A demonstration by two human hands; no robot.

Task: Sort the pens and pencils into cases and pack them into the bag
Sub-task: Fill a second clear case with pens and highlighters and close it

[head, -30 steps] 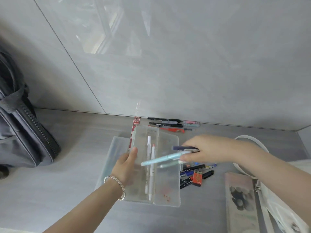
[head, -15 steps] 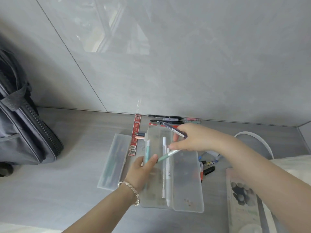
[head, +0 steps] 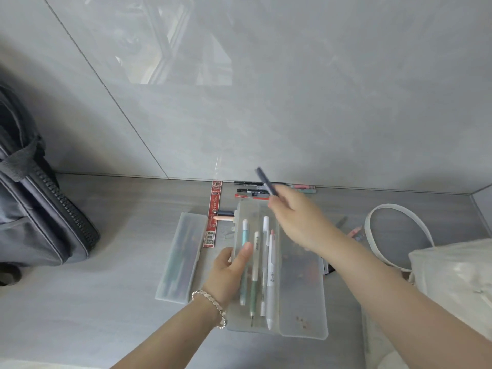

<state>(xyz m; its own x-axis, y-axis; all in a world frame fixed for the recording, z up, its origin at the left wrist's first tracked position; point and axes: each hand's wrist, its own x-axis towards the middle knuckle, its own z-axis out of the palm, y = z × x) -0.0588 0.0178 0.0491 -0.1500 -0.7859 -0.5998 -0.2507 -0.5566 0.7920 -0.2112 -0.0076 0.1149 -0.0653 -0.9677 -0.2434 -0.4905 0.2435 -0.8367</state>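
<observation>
An open translucent pencil case (head: 303,310) lies in front of me with several pale pens (head: 266,262) lined up in its left half. My left hand (head: 229,272) grips the case's left edge, thumb lying over the pens. My right hand (head: 298,217) hovers above the case's far end and pinches a dark blue pen (head: 266,182) that points up and to the left. A second, closed translucent case (head: 183,257) lies to the left. More pens (head: 255,191) lie in a row against the wall.
A dark grey backpack (head: 34,209) stands at the far left. A white tote bag (head: 452,272) with a loop handle sits at the right. A red ruler pack (head: 213,214) lies between the cases, two pens (head: 225,214) beside it. The wall rises just behind.
The mint pen left my right hand and now lies in the case with the others. My right hand rose with only the dark blue pen, tilting it upward.
</observation>
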